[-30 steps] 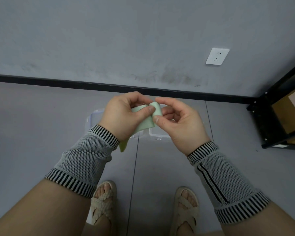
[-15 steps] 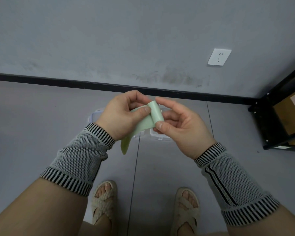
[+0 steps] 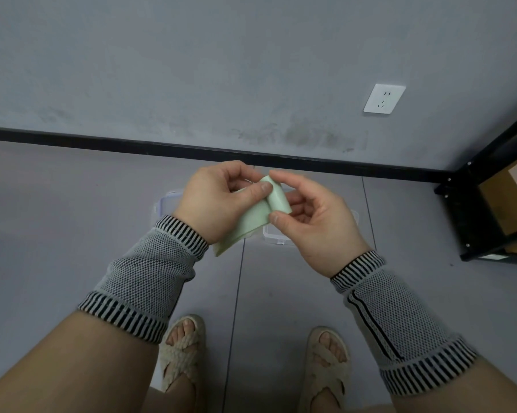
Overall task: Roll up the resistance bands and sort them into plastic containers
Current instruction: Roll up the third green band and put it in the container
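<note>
Grey floor tiles [image 3: 72, 234] meet a grey wall [image 3: 191, 70] along a black skirting strip [image 3: 102, 140], and a white wall socket [image 3: 384, 98] sits on the wall at the right. At the far right stands a black metal shelf [image 3: 471, 210] with a brown cardboard box [image 3: 510, 198] inside. Two clear plastic containers [image 3: 273, 236] lie on the floor directly below the hands, probably so a finished roll can go straight down into one. Above them, both hands hold a pale green flat rubber resistance band [image 3: 252, 220] between them. The left hand [image 3: 218, 201] pinches the flat part with thumb on top, seemingly to keep it taut. The right hand [image 3: 313, 222] pinches the rolled end, its fingers curled round it. The loose tail hangs down beside the left wrist sleeve [image 3: 144, 272], so the rolling looks only begun
</note>
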`<state>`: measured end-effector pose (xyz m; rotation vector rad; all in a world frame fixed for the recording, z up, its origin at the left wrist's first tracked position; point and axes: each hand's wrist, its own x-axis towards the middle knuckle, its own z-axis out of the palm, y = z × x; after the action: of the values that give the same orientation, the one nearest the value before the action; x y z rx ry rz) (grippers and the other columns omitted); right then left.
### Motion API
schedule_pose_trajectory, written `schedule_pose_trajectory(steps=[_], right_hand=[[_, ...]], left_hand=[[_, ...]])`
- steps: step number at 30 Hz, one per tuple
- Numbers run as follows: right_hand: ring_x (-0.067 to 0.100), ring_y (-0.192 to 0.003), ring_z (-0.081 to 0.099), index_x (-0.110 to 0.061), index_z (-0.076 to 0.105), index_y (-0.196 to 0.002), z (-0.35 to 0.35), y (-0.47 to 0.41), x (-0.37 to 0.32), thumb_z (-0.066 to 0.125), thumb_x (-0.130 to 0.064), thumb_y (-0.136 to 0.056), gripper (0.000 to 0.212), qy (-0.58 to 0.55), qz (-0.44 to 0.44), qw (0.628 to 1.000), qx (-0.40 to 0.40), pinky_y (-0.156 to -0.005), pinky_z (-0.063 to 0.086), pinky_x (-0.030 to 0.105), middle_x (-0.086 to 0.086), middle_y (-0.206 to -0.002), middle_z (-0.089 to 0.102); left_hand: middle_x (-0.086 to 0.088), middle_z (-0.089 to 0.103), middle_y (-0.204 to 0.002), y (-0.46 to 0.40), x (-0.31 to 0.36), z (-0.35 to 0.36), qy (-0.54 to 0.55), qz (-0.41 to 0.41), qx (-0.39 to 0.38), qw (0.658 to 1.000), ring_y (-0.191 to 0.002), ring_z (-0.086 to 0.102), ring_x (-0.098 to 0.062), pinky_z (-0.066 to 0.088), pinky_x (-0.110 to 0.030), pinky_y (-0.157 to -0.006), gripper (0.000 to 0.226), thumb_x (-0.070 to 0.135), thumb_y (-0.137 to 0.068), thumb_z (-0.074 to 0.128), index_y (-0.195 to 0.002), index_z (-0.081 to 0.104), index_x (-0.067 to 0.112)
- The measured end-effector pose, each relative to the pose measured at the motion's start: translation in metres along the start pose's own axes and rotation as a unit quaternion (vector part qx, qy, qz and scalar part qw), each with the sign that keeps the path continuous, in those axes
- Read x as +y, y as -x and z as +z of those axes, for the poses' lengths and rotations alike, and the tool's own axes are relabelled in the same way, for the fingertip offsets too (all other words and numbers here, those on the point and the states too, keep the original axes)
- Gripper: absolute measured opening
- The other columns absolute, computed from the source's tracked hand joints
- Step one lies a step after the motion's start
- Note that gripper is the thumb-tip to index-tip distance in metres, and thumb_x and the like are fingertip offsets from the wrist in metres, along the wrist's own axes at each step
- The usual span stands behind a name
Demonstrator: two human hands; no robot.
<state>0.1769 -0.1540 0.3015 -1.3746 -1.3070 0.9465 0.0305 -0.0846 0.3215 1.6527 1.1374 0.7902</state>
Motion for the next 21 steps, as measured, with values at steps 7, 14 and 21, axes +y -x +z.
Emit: schedule_pose_trajectory(steps=[7,14,21], right_hand=[[0.013,-0.091,0.060,-0.044,0.054,-0.120,0.0005,-0.0009,0.0006,0.064,-0.007,-0.085,0.052,0.028,-0.013,0.999,-0.012,-0.075,0.050,0.022,0.001,-0.105,0.061],[0.006,-0.086,0.066,-0.026,0.054,-0.127,-0.0037,-0.0020,-0.0052,0.062,-0.011,-0.089,0.042,-0.044,0.050,0.998,0.000,-0.078,0.054,0.023,-0.004,-0.100,0.070],[0.005,-0.074,0.065,-0.034,0.063,-0.101,-0.0058,-0.0036,-0.0041,0.060,-0.007,-0.089,0.030,-0.068,0.056,0.996,0.028,-0.072,0.054,0.023,-0.004,-0.081,0.071]], left_hand=[[-0.002,0.070,-0.076,0.0003,0.0003,-0.0036,-0.012,0.021,-0.011,1.000,-0.068,0.064,-0.008,0.054,-0.025,-0.067,0.009,0.014,-0.084,0.068,-0.086,0.063,0.021],[-0.007,0.071,-0.087,0.0017,-0.0006,-0.0049,-0.010,0.033,-0.042,0.999,-0.082,0.067,-0.021,0.055,-0.040,-0.082,0.013,0.024,-0.076,0.069,-0.089,0.064,0.022],[0.006,0.066,-0.071,-0.0001,-0.0049,-0.0002,-0.039,0.027,-0.020,0.999,-0.065,0.058,-0.004,0.048,-0.024,-0.068,0.006,0.025,-0.087,0.064,-0.089,0.062,0.031]])
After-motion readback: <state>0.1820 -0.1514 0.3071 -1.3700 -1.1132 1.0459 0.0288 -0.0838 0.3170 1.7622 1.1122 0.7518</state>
